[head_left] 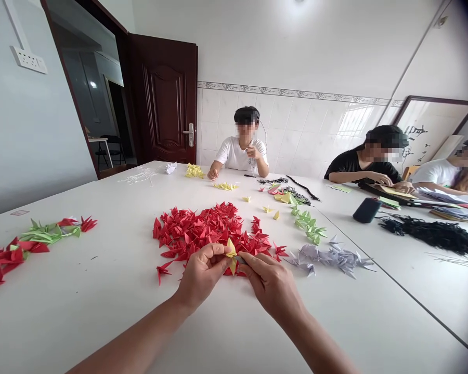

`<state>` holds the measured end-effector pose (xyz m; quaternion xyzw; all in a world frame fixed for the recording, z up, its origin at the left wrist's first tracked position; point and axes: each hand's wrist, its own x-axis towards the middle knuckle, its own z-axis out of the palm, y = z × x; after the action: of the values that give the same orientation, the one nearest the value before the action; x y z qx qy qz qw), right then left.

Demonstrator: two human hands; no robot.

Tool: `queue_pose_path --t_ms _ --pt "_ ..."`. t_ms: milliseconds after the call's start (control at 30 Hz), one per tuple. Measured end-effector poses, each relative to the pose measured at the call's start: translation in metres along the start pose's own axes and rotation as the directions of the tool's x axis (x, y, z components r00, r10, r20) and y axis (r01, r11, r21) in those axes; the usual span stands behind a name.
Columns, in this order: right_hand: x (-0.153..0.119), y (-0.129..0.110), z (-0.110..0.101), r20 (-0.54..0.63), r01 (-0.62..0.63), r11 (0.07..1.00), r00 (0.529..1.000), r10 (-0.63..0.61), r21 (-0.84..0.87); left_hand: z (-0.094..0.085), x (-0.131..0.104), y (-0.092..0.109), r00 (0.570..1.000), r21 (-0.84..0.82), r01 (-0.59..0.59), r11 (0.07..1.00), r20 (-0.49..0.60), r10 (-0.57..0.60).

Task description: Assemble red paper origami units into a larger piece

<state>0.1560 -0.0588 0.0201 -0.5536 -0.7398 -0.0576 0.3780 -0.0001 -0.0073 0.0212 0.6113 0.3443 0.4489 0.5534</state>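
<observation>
Between the thumb and fingers of my left hand (203,270) is a yellow paper crane (231,249), held up over the table. My right hand (271,278) is closed in a pinch close beside the crane. A small grey object (241,259) shows at its fingertips and reaches toward the crane; its kind is not clear. Just beyond both hands spreads a large pile of red paper cranes (197,228). White paper cranes (331,258) lie to the right, with green paper cranes (308,226) behind them.
A string of red and green cranes (42,234) lies at left. Loose yellow cranes (195,170), white strings (138,176), a dark thread spool (366,210) and black cords (432,231) are farther out. A person (244,150) sits opposite; two others sit at right.
</observation>
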Motion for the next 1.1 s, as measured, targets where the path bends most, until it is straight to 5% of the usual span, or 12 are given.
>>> queue_pose_path --t_ms 267,433,633,1100 --pt "0.005 0.017 -0.004 -0.047 -0.129 0.991 0.99 0.131 0.048 -0.013 0.009 0.004 0.989 0.087 -0.107 0.99 -0.097 0.115" --pt "0.008 0.023 -0.007 -0.077 -0.268 0.951 0.956 0.282 0.152 -0.011 0.007 -0.001 0.995 0.191 -0.097 0.977 -0.004 0.1" --pt "0.004 0.009 0.001 -0.006 -0.086 0.953 0.996 0.092 0.292 -0.001 -0.002 0.001 0.965 0.294 -0.242 0.925 0.176 0.196" --pt "0.002 0.012 0.006 0.004 -0.026 0.961 1.0 0.026 0.277 -0.003 -0.001 0.002 0.973 0.329 -0.189 0.925 0.192 0.13"
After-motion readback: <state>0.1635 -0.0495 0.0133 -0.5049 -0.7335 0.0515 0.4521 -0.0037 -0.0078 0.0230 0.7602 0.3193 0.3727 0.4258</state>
